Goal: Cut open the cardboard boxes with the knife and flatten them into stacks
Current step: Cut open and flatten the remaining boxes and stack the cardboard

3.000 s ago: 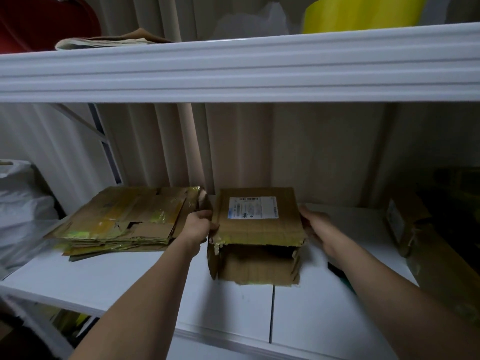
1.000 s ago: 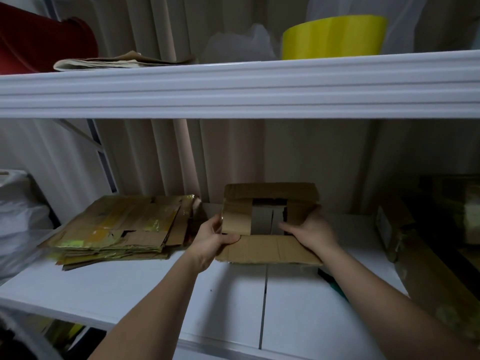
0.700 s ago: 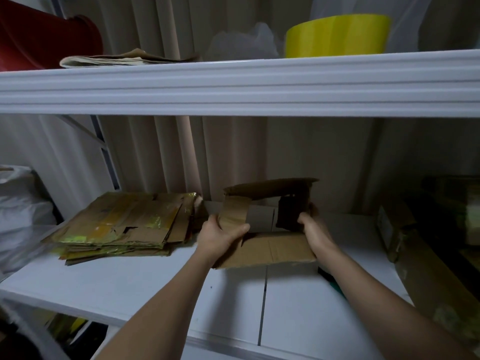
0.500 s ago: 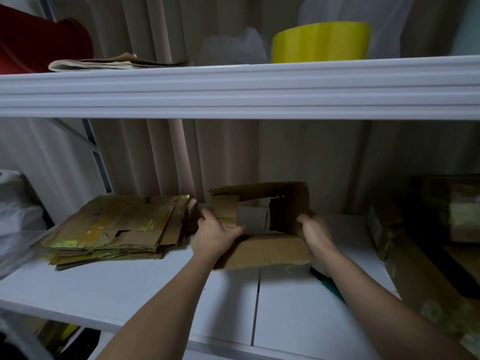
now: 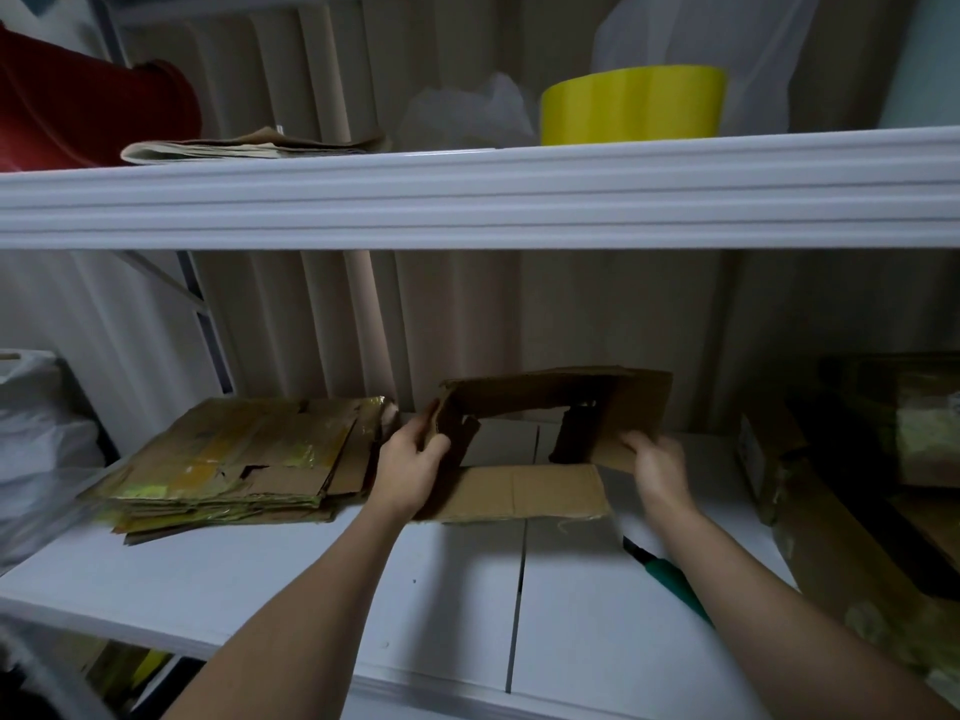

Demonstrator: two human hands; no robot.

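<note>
Flattening step w/ the cut-open box (image 5: 524, 459) mid-shelf (image 5: 457, 615), beside the flat stack (image 5: 234, 459) at the left end: left hand (image 5: 410, 472) grips its left wall, right hand (image 5: 657, 467) blurred on the right flap, grip unclear; next, prob. collapse walls and slide onto stack.

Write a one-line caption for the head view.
Both hands, left and right, hold an opened cardboard box beside the flattened stack on the white shelf.
</note>
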